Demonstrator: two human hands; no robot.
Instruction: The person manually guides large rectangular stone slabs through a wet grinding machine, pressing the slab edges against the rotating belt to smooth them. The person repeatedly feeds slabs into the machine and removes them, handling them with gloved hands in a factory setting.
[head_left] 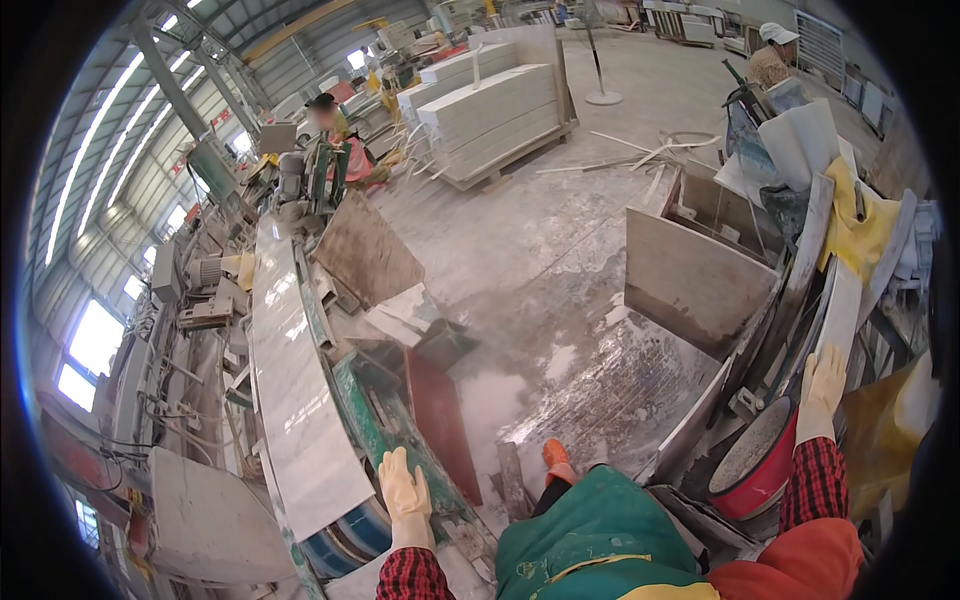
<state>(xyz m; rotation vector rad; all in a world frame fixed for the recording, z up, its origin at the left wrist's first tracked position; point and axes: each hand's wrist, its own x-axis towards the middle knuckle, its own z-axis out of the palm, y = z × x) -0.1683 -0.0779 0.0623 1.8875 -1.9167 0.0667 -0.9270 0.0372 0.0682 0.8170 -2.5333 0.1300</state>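
My left hand (406, 500), in a cream rubber glove, is raised with its fingers stretched out and holds nothing. Just left of it lies a long, glossy pale stone slab (290, 380) on a machine with a green frame (375, 415). Blue-and-white banding (350, 538) shows beneath the slab's near end. On the right, my right hand (822, 385), gloved alike, has its fingers extended against the lower end of a long pale strip (842, 305). Whether it touches the strip or only hovers at it, I cannot tell.
A red tub (757, 500) with grey contents stands below my right hand. Upright brown boards (690, 280) flank the wet floor (590, 390). Stacked pale slabs (495, 115) rest on a pallet farther off. One person (350, 150) is beyond the machine, another (770, 62) at far right.
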